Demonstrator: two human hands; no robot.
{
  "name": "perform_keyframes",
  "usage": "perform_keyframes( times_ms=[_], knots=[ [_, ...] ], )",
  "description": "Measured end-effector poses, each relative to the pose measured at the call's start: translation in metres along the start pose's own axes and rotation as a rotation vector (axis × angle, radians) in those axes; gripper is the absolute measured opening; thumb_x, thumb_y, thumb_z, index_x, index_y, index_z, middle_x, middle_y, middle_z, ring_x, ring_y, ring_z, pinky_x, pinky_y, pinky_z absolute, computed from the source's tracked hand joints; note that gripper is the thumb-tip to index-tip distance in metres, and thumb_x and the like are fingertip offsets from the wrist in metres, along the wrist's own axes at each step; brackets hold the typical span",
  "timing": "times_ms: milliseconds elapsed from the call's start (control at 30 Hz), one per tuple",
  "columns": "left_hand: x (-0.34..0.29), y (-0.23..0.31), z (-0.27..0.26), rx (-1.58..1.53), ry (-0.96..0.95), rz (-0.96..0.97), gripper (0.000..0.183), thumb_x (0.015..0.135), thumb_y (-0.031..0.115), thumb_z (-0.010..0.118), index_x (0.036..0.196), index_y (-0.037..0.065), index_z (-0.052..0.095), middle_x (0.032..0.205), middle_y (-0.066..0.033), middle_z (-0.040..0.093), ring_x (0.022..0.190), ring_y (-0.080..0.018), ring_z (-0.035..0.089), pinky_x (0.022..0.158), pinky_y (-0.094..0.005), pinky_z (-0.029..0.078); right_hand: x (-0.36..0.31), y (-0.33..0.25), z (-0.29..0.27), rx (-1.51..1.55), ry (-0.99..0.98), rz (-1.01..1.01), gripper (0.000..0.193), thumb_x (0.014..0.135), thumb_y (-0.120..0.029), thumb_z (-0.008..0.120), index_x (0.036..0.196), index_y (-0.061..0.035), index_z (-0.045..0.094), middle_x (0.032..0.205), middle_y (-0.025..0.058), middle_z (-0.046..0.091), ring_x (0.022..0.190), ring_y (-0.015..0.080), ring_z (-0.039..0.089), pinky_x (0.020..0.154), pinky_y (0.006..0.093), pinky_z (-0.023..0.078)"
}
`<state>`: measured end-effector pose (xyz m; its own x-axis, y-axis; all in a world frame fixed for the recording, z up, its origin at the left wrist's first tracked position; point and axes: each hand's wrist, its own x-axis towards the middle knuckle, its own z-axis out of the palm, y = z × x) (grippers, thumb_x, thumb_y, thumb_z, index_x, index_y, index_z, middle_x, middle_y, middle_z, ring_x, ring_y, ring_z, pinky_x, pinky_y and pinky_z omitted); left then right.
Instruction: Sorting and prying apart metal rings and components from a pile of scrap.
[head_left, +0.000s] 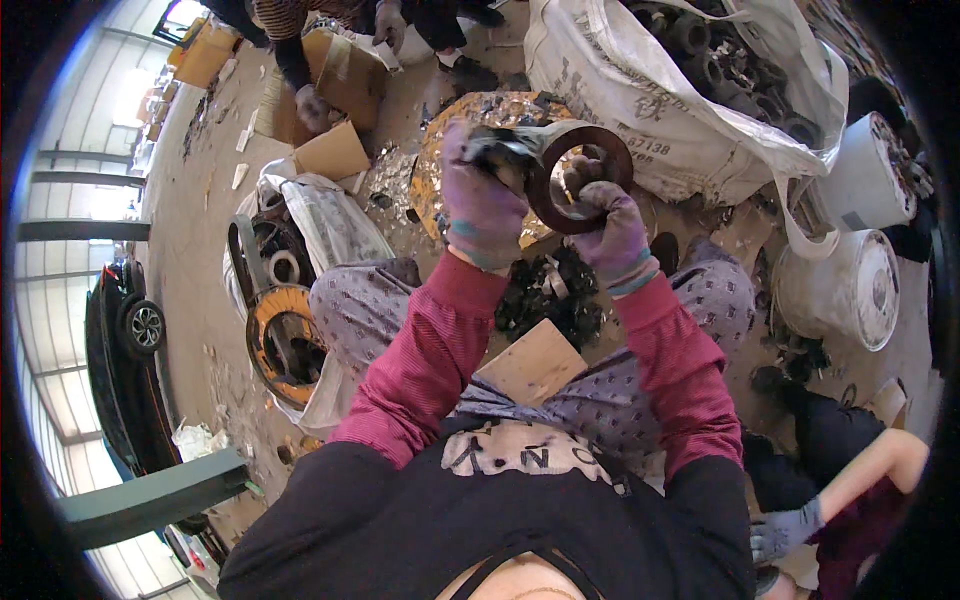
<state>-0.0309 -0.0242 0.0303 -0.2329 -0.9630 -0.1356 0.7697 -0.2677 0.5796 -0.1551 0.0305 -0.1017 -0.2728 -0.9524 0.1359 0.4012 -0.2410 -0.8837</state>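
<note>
Both my hands wear purple and grey work gloves and are raised in front of me. A thick dark brown ring-shaped part [541, 197] with a wide central hole is gripped by my right hand [612, 238], its fingers hooked over the rim and into the hole. To the left of the ring, my left hand [483, 205] is closed around a dark, shiny piece [507, 148], blurred, whose kind I cannot make out. That piece reaches the ring's left side; whether they are joined is unclear. Beneath my hands lies a heap of black scraps [550, 295].
Behind the ring is a yellow, scrap-littered round surface [428, 180]. A large white sack [640, 120] of dark rings stands far right, near white drums [850, 290]. At left sit a sack [345, 215] and an orange ring [262, 345]. Co-workers' gloved hands [312, 108] [785, 532] appear nearby.
</note>
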Motion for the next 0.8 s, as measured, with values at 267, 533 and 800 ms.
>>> perform_keyframes(
  times_ms=[267, 533, 800],
  knots=[
    [0.039, 0.029, -0.034, 0.15, 0.0, 0.163, 0.026, 0.084, 0.036, 0.052, 0.096, 0.014, 0.057, 0.095, -0.0034, 0.063, 0.083, -0.0157, 0.06, 0.069, -0.0289, 0.049, 0.016, -0.006, -0.017, 0.355, 0.11, 0.104, 0.03, 0.064, 0.001, 0.063, 0.092, -0.0034, 0.053, 0.093, 0.0062, 0.058, 0.086, 0.0146, 0.057, 0.078, 0.0273, 0.048],
    [-0.026, 0.056, -0.078, 1.007, 0.141, -0.267, 0.023, 0.088, 0.026, 0.056, 0.087, 0.004, 0.064, 0.076, 0.0003, 0.063, 0.072, -0.008, 0.058, 0.064, -0.0194, 0.044, 0.009, -0.042, -0.049, -0.041, 0.167, 0.091, 0.019, 0.074, 0.004, 0.052, 0.092, -0.0012, 0.056, 0.087, 0.0033, 0.058, 0.08, 0.0123, 0.057, 0.074, 0.0271, 0.049],
    [-0.075, -0.037, -0.207, 1.835, -0.236, -0.361, 0.03, 0.085, 0.033, 0.052, 0.088, 0.004, 0.06, 0.074, -0.0143, 0.06, 0.07, -0.0239, 0.057, 0.066, -0.0344, 0.045, 0.011, -0.036, -0.035, 0.517, 0.214, 0.316, 0.021, 0.071, 0.003, 0.052, 0.09, -0.0014, 0.059, 0.094, 0.0078, 0.063, 0.087, 0.0191, 0.06, 0.082, 0.0331, 0.049]
  ],
)
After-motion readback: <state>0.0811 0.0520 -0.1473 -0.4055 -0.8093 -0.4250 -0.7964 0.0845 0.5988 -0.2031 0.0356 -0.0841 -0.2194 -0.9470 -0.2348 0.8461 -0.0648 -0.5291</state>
